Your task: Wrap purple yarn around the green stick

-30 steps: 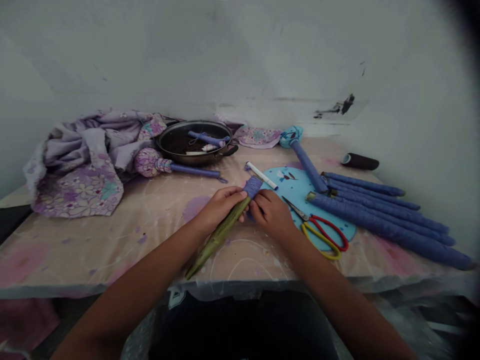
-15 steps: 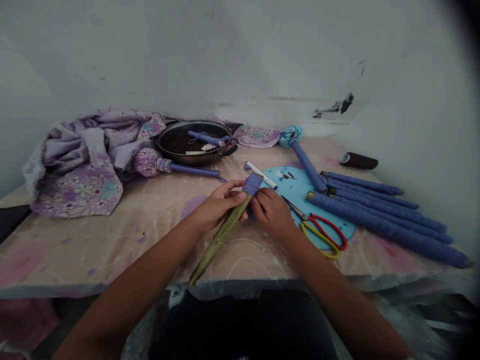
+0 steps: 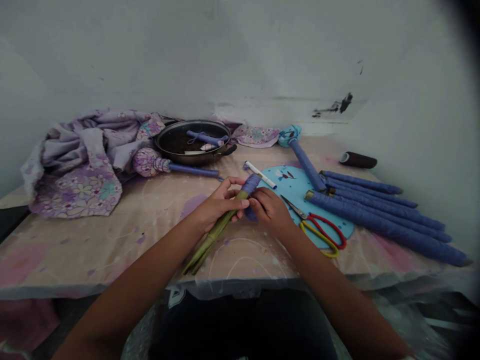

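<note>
My left hand (image 3: 221, 205) is closed around a green plant stalk (image 3: 213, 236), its thumb across the front. The stalk slants with its wrapped top away from me, and its lower end looks split in two. A blue-purple strip (image 3: 250, 184) is wound around that top end. Pinched just right of the wrapping, my right hand (image 3: 274, 212) has its fingertips on the strip, and more of the blue-purple material shows under them. Scissors (image 3: 318, 227) with one red and one yellow handle lie right of my right hand, partly on a light blue round mat (image 3: 287, 175).
Several blue-wrapped sticks (image 3: 382, 217) lie at right. Behind are a dark pan (image 3: 176, 156), a white marker (image 3: 260, 175), a blue-headed wrapped stick (image 3: 305, 162) and a dark thread spool (image 3: 358, 160). Floral cloth (image 3: 82, 185) and a cloth-headed stick (image 3: 148, 162) lie left.
The stalk has turned in my left hand, so its lower end now shows a split and sits slightly further left. My right hand stays beside the wrapped end.
</note>
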`<action>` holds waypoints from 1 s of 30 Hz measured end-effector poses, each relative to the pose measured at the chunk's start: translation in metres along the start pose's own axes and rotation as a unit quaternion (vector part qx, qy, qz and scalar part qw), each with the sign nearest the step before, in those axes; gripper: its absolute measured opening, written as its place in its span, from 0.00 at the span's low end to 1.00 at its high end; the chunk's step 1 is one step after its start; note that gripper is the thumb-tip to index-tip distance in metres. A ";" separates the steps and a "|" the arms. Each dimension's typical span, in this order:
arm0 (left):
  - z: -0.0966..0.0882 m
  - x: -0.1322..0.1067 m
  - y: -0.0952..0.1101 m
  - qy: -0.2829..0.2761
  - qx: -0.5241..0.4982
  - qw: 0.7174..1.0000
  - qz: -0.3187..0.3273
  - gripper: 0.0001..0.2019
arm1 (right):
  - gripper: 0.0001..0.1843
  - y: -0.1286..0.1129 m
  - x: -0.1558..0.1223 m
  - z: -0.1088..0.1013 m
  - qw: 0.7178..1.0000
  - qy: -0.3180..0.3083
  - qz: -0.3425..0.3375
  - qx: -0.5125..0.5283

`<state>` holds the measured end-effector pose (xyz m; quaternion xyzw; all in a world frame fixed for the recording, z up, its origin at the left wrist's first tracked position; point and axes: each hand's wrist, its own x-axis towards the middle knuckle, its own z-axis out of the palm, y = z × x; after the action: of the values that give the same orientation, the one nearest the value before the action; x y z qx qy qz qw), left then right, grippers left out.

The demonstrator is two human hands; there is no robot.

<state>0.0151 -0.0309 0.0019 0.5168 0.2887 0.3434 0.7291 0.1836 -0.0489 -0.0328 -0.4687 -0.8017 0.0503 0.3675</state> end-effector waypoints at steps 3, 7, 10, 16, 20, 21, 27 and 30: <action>-0.001 0.001 0.000 0.013 0.008 1.000 -0.003 0.25 | 0.16 -0.001 0.000 0.000 1.000 0.005 0.009 0.022; -0.003 0.002 -0.001 0.011 0.013 1.000 0.003 0.24 | 0.15 -0.003 0.000 0.000 1.000 0.009 0.012 0.019; -0.004 0.003 -0.003 0.018 0.017 1.000 0.013 0.22 | 0.15 -0.003 0.001 0.000 1.000 0.007 0.010 0.016; -0.004 0.004 0.000 0.037 0.032 0.999 0.009 0.22 | 0.12 -0.003 0.001 -0.001 0.999 0.025 0.006 0.025; -0.004 0.003 0.007 0.048 0.046 0.998 -0.003 0.18 | 0.11 -0.002 0.000 0.000 0.999 0.026 0.003 0.022; -0.004 0.003 0.009 0.055 0.045 0.997 -0.001 0.17 | 0.12 -0.002 0.000 0.000 0.999 0.026 0.000 0.022; -0.006 -0.002 0.017 0.044 0.059 0.997 0.006 0.14 | 0.13 -0.002 -0.001 0.001 1.000 0.018 -0.011 0.018; -0.005 -0.003 0.015 0.019 0.066 0.998 0.014 0.15 | 0.13 -0.001 -0.001 0.002 1.000 0.020 -0.017 0.010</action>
<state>0.0065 -0.0270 0.0148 0.5613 0.3173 0.3435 0.6828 0.1818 -0.0495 -0.0346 -0.4524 -0.8016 0.0425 0.3886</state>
